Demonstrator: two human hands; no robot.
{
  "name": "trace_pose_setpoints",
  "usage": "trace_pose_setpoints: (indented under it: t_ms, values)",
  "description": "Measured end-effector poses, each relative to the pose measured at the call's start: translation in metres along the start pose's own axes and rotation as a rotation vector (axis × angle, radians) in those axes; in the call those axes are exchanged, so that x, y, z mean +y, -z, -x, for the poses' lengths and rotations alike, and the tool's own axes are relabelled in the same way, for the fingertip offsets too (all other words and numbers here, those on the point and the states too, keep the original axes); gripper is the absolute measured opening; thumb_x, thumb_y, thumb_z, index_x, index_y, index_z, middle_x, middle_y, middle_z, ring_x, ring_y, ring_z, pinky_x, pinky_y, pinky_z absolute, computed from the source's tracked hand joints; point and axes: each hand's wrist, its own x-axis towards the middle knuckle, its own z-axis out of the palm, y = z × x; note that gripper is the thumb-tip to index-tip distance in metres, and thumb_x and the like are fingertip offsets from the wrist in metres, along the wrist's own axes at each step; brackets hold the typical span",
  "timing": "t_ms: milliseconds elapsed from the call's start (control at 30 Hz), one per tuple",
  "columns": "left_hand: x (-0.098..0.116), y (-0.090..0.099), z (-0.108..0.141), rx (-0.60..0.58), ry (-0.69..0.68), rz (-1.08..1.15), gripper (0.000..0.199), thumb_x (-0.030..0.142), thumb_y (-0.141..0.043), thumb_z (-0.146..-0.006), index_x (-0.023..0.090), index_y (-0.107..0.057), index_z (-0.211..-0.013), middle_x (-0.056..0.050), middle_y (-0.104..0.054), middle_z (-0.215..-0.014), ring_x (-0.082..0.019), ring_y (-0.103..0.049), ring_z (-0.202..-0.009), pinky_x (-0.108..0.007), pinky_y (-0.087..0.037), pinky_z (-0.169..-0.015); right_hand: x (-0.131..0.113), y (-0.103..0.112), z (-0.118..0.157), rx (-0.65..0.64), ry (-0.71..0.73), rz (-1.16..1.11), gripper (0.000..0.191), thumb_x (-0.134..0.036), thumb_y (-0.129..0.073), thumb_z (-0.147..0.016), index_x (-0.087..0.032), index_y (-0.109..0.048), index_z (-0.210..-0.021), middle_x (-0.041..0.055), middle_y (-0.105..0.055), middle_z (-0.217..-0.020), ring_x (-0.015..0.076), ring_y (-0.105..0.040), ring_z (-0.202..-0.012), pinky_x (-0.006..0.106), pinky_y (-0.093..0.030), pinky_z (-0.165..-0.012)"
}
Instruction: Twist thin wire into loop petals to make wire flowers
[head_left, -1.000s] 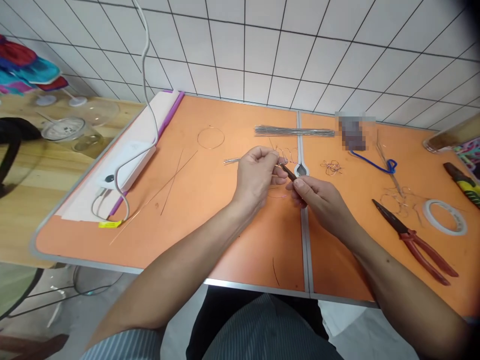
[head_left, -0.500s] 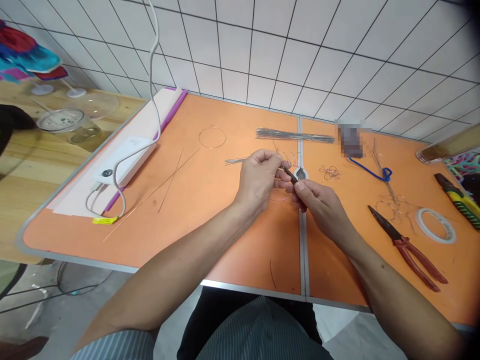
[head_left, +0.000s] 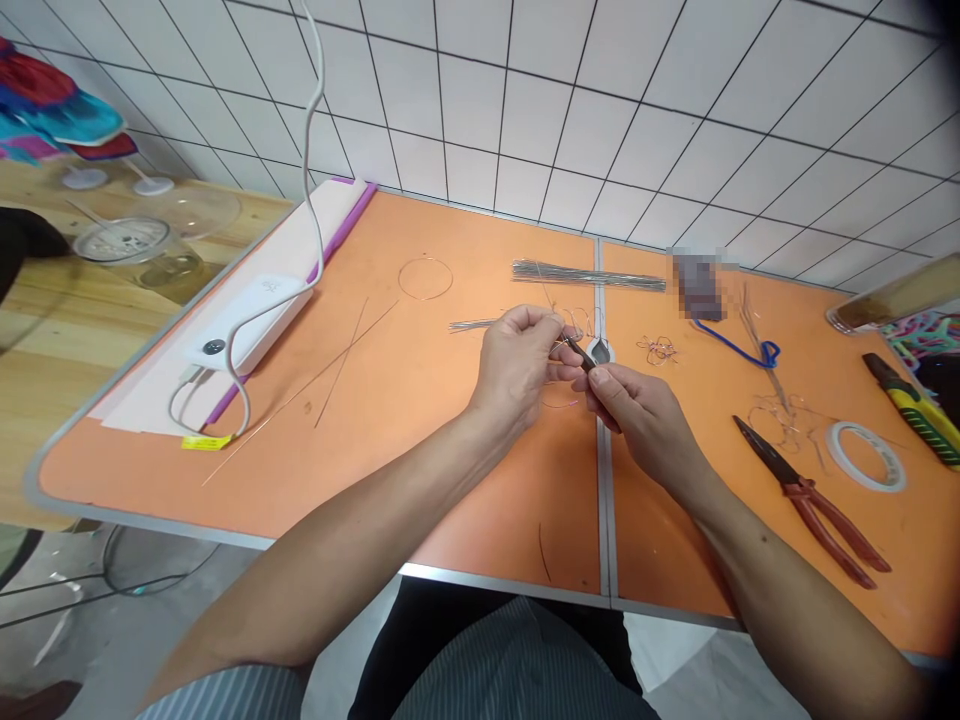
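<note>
Pretty fiddly bit of wire work here. The left hand (head_left: 514, 375) has its fingertips pressed together on a thin bent wire (head_left: 568, 330), while the right hand (head_left: 645, 425) pinches a slim dark tool (head_left: 581, 353) between thumb and fingers. It's too small and hidden to say exactly what tool it is. Both meet over the middle of the orange table (head_left: 465, 480), just left of its metal seam. The wire has a few loose loops in it, with no clear finished shape that I can make out. Some wire looks already worked: a small tangled bunch of wire (head_left: 658, 350) sits right of the seam, and a round wire ring (head_left: 424, 279) lies near the back edge. Plenty looks left, though, with a long bundle of straight wires (head_left: 589, 276) along that same edge. Red-handled long-nose pliers (head_left: 806, 495) lie near the right edge.
</note>
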Motion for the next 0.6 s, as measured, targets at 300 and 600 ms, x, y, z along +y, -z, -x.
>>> trace_pose_setpoints:
  t_ms: [300, 600]
  values:
    - [-0.0003, 0.0011, 0.0008, -0.012, -0.013, -0.029, 0.013, 0.011, -0.067, -0.091, 0.018, -0.061, -0.081, 0.000, -0.075, -0.088, -0.006, -0.064, -0.053, -0.019, -0.056, -0.052, -0.0040, 0.0010, 0.0020, 0.017, -0.012, -0.002, 0.048, -0.061, -0.055, -0.106, -0.019, -0.075, -0.091, 0.0006, -0.052, -0.073, 0.0156, -0.041, -0.063, 0.030, -0.032, -0.056]
    - [-0.0022, 0.0025, 0.0026, -0.028, -0.037, -0.059, 0.011, 0.014, -0.069, -0.090, 0.018, -0.062, -0.081, 0.000, -0.075, -0.089, -0.006, -0.065, -0.055, -0.019, -0.057, -0.053, -0.0071, 0.0024, 0.0031, 0.032, -0.006, 0.029, 0.046, -0.058, -0.055, -0.105, -0.019, -0.075, -0.090, -0.0017, -0.046, -0.069, 0.0154, -0.040, -0.061, 0.031, -0.030, -0.057]
